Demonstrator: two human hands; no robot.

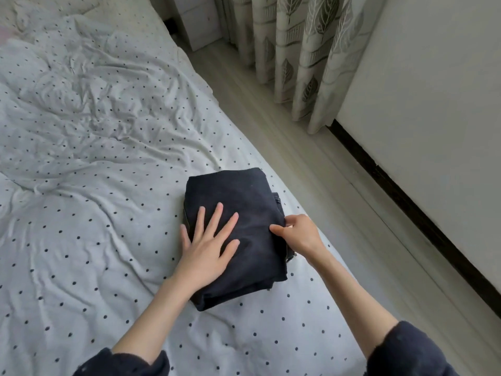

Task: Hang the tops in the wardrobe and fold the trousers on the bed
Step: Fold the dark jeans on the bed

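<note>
From the head camera, a pair of dark navy trousers [238, 223] lies folded into a thick rectangular bundle on the bed [89, 202], close to its right-hand edge, on a white sheet dotted with small dark spots and heavily creased toward the far side. The left hand [208, 245] lies flat on top of the bundle, fingers straight and spread, palm pressing down on the near-left part of the cloth with the little finger just past the left edge. The right hand [298, 234] is at the bundle's right side — its fingers are curled and the thumb and forefinger pinch the fabric at that edge, where several folded layers and a frayed hem show. Both forearms are bare, with dark sleeves [406, 351] pushed up near the bottom of the view. Beyond the bed runs a pale wooden floor [320, 164], and along it a white wall panel [423, 109] with a dark strip at its base. Leaf-patterned curtains [301, 50] hang at the far end, beside a small white cabinet [198, 20] — its details are too dim to tell.
</note>
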